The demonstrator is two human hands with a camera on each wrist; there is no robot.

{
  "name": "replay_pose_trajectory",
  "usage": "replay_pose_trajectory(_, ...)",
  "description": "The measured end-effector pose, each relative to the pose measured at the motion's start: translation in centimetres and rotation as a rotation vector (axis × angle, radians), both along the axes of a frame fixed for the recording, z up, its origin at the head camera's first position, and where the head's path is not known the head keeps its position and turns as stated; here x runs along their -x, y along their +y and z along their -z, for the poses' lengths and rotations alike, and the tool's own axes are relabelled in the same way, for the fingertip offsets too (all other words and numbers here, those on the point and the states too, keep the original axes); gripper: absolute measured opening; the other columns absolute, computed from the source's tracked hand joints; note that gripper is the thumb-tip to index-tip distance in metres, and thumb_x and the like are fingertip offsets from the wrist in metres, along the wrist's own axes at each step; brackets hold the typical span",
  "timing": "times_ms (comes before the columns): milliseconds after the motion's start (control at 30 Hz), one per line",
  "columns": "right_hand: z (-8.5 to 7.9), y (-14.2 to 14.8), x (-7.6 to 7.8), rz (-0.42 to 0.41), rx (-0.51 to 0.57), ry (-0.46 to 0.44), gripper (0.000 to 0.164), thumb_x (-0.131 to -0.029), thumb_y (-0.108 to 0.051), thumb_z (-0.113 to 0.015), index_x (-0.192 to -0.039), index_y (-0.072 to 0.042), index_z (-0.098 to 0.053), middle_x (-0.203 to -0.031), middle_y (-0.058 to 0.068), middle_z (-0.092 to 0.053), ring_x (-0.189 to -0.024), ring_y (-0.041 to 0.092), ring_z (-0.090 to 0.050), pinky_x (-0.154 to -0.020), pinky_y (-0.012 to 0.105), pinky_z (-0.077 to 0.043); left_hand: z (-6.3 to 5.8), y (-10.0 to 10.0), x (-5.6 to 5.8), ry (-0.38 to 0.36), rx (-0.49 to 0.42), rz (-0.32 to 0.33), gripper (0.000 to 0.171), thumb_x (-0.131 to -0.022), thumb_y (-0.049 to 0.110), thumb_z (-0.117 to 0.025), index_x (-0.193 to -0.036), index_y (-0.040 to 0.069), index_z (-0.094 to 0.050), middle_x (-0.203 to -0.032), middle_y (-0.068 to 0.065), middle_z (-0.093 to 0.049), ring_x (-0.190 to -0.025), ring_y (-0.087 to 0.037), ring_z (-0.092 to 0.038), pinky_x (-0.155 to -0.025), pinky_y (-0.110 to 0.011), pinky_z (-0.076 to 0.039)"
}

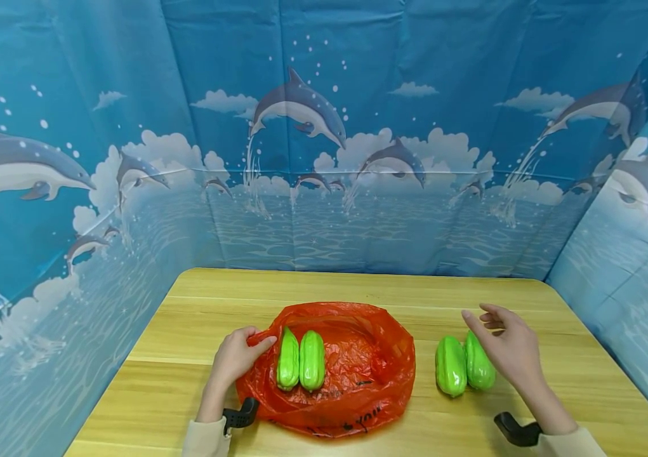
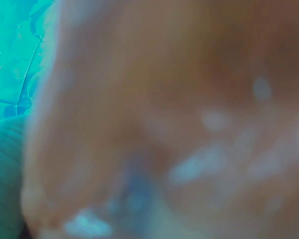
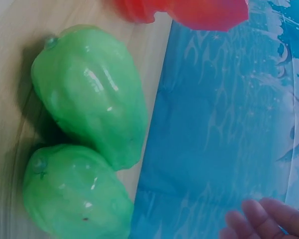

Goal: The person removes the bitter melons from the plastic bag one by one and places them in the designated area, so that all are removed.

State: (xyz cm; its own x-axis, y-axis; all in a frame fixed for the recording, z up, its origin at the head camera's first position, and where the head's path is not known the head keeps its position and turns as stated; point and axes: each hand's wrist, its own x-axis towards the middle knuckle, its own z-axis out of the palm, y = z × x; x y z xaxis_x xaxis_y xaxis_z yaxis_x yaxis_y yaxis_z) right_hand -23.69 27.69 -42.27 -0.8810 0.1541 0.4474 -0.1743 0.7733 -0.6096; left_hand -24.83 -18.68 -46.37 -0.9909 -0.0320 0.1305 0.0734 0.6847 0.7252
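A red plastic bag (image 1: 358,406) lies spread on the table with its mouth wide. At its left rim my left hand (image 1: 235,358) pinches the plastic between thumb and fingers. Two glossy green ribbed fruits, one left (image 1: 288,362) and one right (image 1: 312,362), lie side by side in the bag. Two more like them, a near-left one (image 1: 450,366) and a right one (image 1: 478,365), rest on the wood to the right. Over that right one hovers my right hand (image 1: 506,346), fingers loosely bent and holding nothing, partly hiding it. The left wrist view is mostly a reddish-brown blur.
The light wooden table (image 1: 169,330) has rounded far corners. Behind it and at both sides hangs a blue curtain (image 1: 324,222) printed with dolphins. Black wrist mounts (image 1: 240,416) sit at the cuffs of both pale sleeves.
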Motion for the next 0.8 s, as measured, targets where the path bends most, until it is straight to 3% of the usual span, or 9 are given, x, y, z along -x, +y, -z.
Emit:
replay_pose_trajectory(433, -1.2, -1.5, -0.2, -0.063, 0.002, 0.020, 0.049, -0.091, -0.037, -0.064, -0.120, 0.002, -0.061, -0.097, 0.014, -0.065, -0.086, 0.028, -0.061, -0.066, 0.014, -0.043, 0.0, 0.0, 0.1, 0.003, -0.002, -0.001, 0.033, -0.084, 0.041, -0.071, -0.072, 0.014, -0.056, -0.054, 0.003, -0.038, -0.050, -0.013, -0.044, -0.049, -0.028, -0.035)
replay_pose_trajectory(500, -1.4, -1.8, -0.3, -0.078, 0.003, 0.007, 0.050, -0.091, -0.038, -0.063, -0.121, 0.001, -0.060, -0.099, 0.015, -0.065, -0.087, 0.029, -0.061, -0.067, 0.018, -0.046, 0.1, 0.0, 0.1, 0.004, -0.001, -0.002, 0.033, -0.084, 0.040, -0.071, -0.072, 0.014, -0.056, -0.054, 0.003, -0.038, -0.050, -0.013, -0.044, -0.049, -0.028, -0.035)
replay_pose_trajectory(700, -1.8, -2.5, -0.5, -0.140, 0.000, -0.060, 0.058, -0.092, -0.041, -0.061, -0.129, 0.003, -0.053, -0.110, 0.021, -0.062, -0.093, 0.034, -0.061, -0.077, 0.045, -0.049, 0.1, -0.1, 0.1, 0.007, 0.008, -0.003, 0.032, -0.084, 0.040, -0.070, -0.072, 0.014, -0.056, -0.054, 0.003, -0.039, -0.050, -0.013, -0.044, -0.049, -0.029, -0.035)
replay_pose_trajectory(800, -2.0, -2.9, -0.6, -0.171, 0.003, -0.060, 0.058, -0.092, -0.040, -0.061, -0.130, 0.003, -0.051, -0.112, 0.022, -0.060, -0.096, 0.035, -0.060, -0.079, 0.048, -0.048, 0.2, -0.1, 0.1, 0.007, 0.009, -0.002, 0.032, -0.085, 0.040, -0.070, -0.072, 0.015, -0.056, -0.054, 0.003, -0.039, -0.050, -0.013, -0.044, -0.049, -0.029, -0.035)
